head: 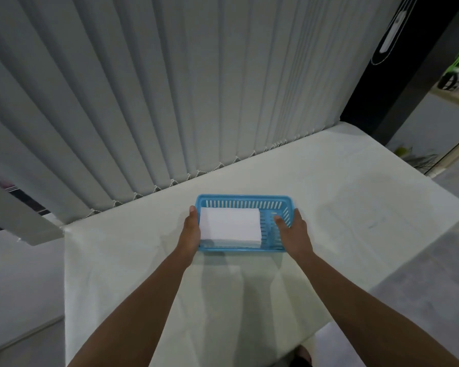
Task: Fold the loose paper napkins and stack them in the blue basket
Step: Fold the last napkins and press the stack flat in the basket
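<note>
The blue basket (pixel 245 200) stands in the middle of the white-covered table. A neat stack of folded white napkins (pixel 229 226) fills its left part; the right part shows bare slotted floor. My left hand (pixel 191 229) holds the basket's left end, thumb along the rim beside the stack. My right hand (pixel 293 229) grips the right end, thumb inside the basket and fingers down the outer wall. No loose napkins are in view on the table.
The table (pixel 342 207) is draped in a white cloth. Grey vertical blinds (pixel 170 102) hang right behind the basket, their bottom chain at the table's far edge. A dark pillar (pixel 408 75) stands at the back right. Grey floor lies on both sides.
</note>
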### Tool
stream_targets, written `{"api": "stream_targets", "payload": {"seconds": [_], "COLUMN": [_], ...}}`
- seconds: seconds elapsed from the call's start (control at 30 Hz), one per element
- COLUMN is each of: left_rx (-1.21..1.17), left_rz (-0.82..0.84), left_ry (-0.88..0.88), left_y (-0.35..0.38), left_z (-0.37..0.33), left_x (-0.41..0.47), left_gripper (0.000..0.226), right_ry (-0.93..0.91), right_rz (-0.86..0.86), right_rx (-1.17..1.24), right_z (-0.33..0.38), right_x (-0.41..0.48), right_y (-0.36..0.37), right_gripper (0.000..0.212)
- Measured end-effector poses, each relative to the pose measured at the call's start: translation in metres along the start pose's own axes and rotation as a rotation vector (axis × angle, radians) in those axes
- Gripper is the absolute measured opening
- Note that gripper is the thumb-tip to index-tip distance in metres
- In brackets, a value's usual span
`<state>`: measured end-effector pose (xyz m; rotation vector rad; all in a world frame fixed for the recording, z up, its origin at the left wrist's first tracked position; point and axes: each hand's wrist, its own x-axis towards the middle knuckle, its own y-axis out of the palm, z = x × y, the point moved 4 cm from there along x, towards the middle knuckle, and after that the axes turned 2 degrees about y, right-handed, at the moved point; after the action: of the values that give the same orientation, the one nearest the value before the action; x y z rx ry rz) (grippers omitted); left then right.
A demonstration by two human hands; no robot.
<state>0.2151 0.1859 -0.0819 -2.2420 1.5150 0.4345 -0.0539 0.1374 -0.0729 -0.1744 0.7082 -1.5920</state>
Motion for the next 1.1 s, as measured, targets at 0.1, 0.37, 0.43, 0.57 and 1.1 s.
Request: {"api": "stream_targets", "payload": {"seconds": [0.1,0.37,0.43,0.57,1.1], "left_rx": [-0.027,-0.105,-0.130,-0.193,-0.292], "left_rz": [0.009,-0.038,-0.040,-0.033,-0.072], "left_ry": [0.002,0.021,0.029,0.021,-0.110], "left_y": [0.042,0.184,0.222,0.287,0.414], "left_z": [-0.021,-0.084,-0.098,-0.123,-0.154], "left_x": [0.010,0.051,0.063,0.091,0.185], "left_gripper": [0.063,0.059,0.055,0.055,0.098], "right_ry": [-0.011,-0.085,-0.096,-0.106,-0.213], "right_rz": [0.004,0.067,0.096,0.130,0.164], "right_rx": [0.002,-0.066,-0.080,-0.110,-0.322], "right_z": [0.001,0.003,0.004,0.008,0.017], "right_x": [0.042,0.191,0.232,0.310,0.491], "right_y": [-0.030,-0.129,-0.153,-0.193,-0.224], "right_gripper": [0.064,0.065,0.064,0.063,0.048]}}
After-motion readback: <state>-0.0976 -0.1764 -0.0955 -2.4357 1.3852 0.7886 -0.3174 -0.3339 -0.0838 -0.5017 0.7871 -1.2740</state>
